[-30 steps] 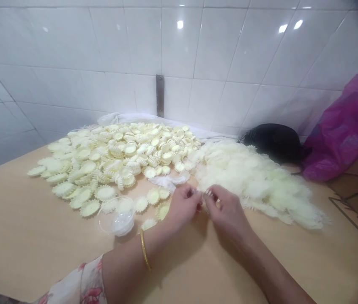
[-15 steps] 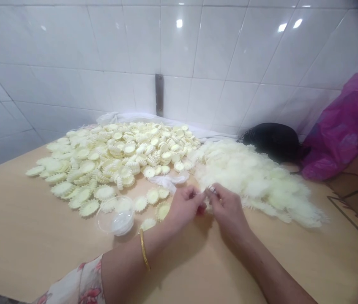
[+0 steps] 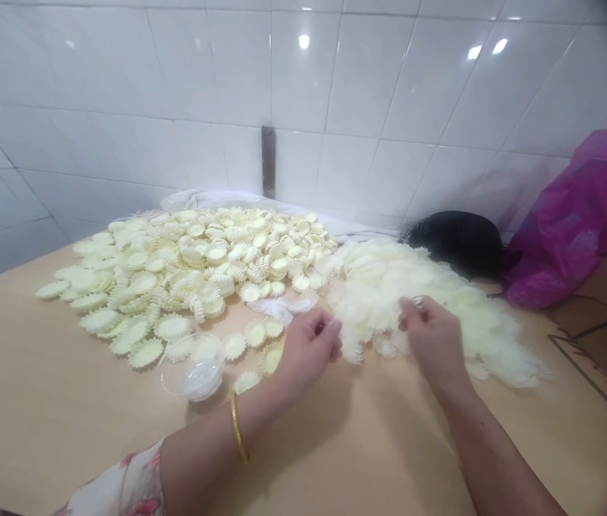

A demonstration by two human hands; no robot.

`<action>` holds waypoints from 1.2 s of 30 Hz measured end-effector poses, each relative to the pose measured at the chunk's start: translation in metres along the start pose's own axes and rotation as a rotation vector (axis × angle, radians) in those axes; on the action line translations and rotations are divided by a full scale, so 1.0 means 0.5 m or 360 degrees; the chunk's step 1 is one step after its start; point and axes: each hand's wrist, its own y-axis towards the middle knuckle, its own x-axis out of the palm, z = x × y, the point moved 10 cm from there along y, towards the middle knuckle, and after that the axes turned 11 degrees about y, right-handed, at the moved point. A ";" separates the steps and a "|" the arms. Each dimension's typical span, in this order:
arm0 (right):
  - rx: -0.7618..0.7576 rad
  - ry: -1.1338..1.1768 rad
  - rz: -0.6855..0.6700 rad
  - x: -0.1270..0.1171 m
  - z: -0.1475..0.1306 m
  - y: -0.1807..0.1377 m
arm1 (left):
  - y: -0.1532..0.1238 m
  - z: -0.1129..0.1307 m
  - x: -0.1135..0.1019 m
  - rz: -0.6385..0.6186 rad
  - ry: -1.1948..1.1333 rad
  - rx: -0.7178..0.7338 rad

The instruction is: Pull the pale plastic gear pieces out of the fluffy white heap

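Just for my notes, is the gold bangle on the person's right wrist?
No, the gold bangle is on the left wrist, and the right wrist is bare.

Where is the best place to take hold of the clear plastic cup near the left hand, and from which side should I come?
Take its rim on the near side of the clear plastic cup, coming from the person's side with the left hand. The round rim gives a simple edge to pinch. Toothed cream discs crowd the far edge, while the near side meets only the tan tabletop.
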 end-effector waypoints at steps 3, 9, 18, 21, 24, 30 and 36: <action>0.0074 0.0205 -0.0361 0.050 0.000 -0.013 | 0.008 -0.006 0.010 -0.0070 0.0361 0.0106; 0.0248 0.0759 -0.0634 0.107 0.008 -0.036 | -0.003 0.040 -0.018 0.0205 0.0848 0.0378; -0.0610 0.0147 -0.0533 0.109 -0.097 -0.095 | 0.003 -0.007 0.006 -0.0113 -0.0090 -0.0161; -0.0774 0.0124 -0.0778 0.138 -0.119 -0.129 | 0.006 -0.029 0.008 -0.0123 -0.0404 -0.0336; -0.0677 0.0313 -0.0761 0.128 -0.114 -0.118 | 0.007 -0.051 -0.002 -0.0040 -0.0467 -0.0476; -0.0171 0.0500 -0.0496 0.100 -0.051 -0.069 | 0.014 -0.049 -0.002 -0.0033 -0.0341 -0.0356; -0.0149 0.0544 -0.0624 0.116 -0.059 -0.078 | 0.013 -0.038 -0.005 -0.0002 -0.0298 -0.0248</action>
